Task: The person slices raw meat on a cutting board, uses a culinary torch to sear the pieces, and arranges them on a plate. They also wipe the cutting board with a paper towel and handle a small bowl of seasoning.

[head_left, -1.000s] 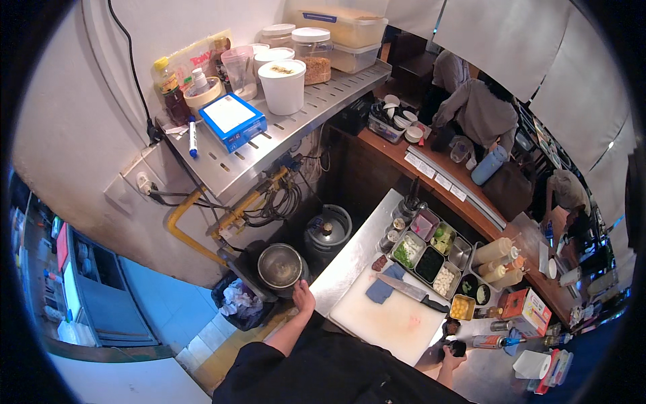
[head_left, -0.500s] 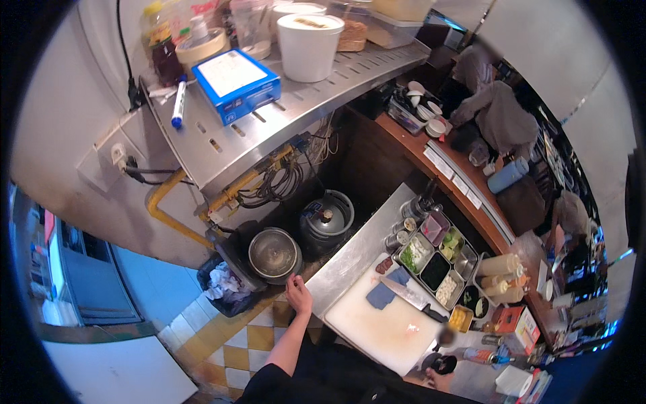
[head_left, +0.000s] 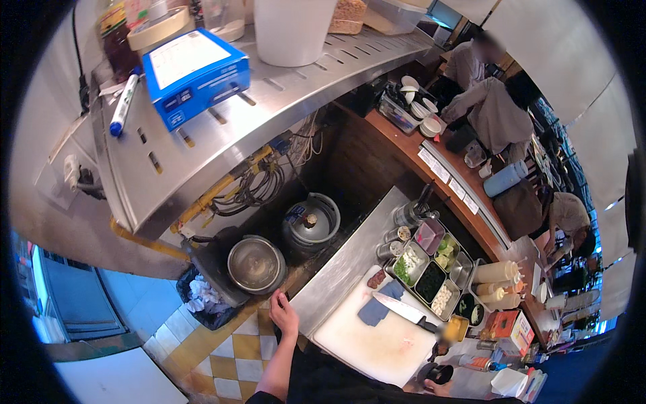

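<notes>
My left hand (head_left: 283,315) hangs beside the near left end of the steel counter, fingers loosely bent, holding nothing I can see. Just beyond it is a round metal pot (head_left: 256,264). At the lower right my right hand (head_left: 439,388), partly cut off by my dark clothing, grips a small black round container (head_left: 439,373) by the cutting board's near right corner. On the white cutting board (head_left: 363,343) lie a knife (head_left: 402,308), a folded blue cloth (head_left: 371,313) and a small piece of browned meat (head_left: 377,279).
Overhead juts a slotted steel shelf (head_left: 202,151) bearing a blue box (head_left: 195,74), a marker (head_left: 124,104) and a white tub (head_left: 294,30). Trays of chopped ingredients (head_left: 431,280) and squeeze bottles (head_left: 496,272) line the counter. A gas cylinder (head_left: 311,219) and rubbish bin (head_left: 205,299) stand below.
The view has shifted, so the shelf looms larger and its items sit further left and higher. My left hand stays near the pot and counter end; my right hand still grips the black container.
</notes>
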A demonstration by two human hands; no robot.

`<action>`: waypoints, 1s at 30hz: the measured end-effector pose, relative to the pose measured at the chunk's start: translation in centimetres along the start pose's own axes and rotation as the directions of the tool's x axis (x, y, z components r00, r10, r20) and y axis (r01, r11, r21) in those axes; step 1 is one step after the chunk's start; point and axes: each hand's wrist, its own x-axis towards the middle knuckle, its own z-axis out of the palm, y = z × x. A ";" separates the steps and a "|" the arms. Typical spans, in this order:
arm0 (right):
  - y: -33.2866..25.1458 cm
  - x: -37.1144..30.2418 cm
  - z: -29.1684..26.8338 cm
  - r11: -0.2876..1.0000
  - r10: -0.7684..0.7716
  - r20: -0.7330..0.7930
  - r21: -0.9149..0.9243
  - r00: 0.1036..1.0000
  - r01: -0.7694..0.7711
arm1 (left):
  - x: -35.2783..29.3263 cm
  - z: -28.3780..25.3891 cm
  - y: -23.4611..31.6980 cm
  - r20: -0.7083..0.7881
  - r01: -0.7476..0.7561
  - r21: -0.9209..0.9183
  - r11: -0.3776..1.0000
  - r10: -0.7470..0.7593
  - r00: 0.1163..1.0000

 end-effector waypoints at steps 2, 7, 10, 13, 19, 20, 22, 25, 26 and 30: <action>-0.7 -1.0 0.3 0.995 0.098 0.010 0.015 0.995 -0.098 | 0.2 -0.1 0.3 0.005 -0.002 0.012 1.000 0.002 1.000; -0.6 -2.0 2.4 0.952 0.295 -0.285 0.174 0.912 -0.253 | 0.2 0.4 -1.2 0.042 0.035 -0.071 0.997 -0.032 0.999; -2.3 -3.2 4.3 0.959 0.236 -0.332 0.232 0.913 -0.164 | 0.3 0.6 -1.8 0.043 0.019 -0.045 0.999 -0.017 0.999; -0.9 -1.2 3.3 0.972 0.182 -0.308 0.198 0.934 -0.124 | 0.3 1.0 -3.1 0.044 0.004 -0.016 1.000 -0.004 0.999; -0.9 -0.6 3.8 0.983 0.117 -0.386 0.175 0.915 -0.052 | 0.5 0.6 -2.6 0.052 -0.006 0.058 0.998 0.003 0.999; -0.9 -0.6 3.8 0.987 0.125 -0.405 0.143 0.906 -0.072 | 0.4 0.8 -2.5 0.033 -0.012 0.068 0.998 0.010 0.999; 0.2 -0.5 3.6 0.991 0.106 -0.426 0.121 0.899 -0.060 | 0.5 0.7 -2.6 0.042 -0.022 0.068 0.997 0.019 0.999; 1.3 -0.8 2.8 0.992 0.076 -0.417 0.123 0.906 -0.027 | 0.5 0.7 -3.0 0.049 -0.055 0.071 0.996 0.051 0.997; 1.0 -1.0 2.7 0.991 0.073 -0.406 0.128 0.911 -0.023 | 0.6 0.8 -3.0 0.038 -0.048 0.058 0.997 0.046 0.998; 0.8 -2.0 1.9 0.986 0.090 -0.383 0.165 0.919 -0.028 | 0.8 0.9 -3.2 0.021 -0.050 0.055 0.997 0.049 0.999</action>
